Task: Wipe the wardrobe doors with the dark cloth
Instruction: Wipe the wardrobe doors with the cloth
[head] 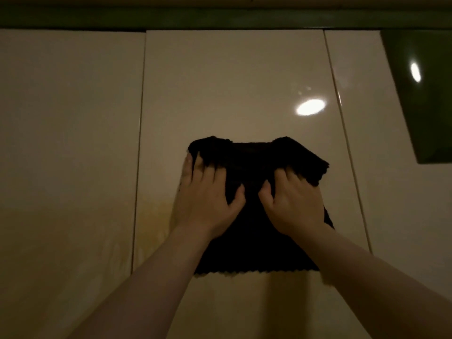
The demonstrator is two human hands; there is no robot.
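A dark cloth (252,167) lies pressed flat against the glossy cream middle wardrobe door (232,81). My left hand (208,199) grips the cloth's left side, fingers curled into its upper left corner. My right hand (296,201) clutches the right side, fingers bunched in the fabric. The cloth's zigzag lower edge hangs below my wrists. Both forearms reach up from the bottom of the view.
A cream door (68,143) stands to the left and a narrower one (381,143) to the right, split by thin vertical gaps. A dark green band (220,18) runs along the top. A green reflection (425,99) and lamp glare (310,106) show on the gloss.
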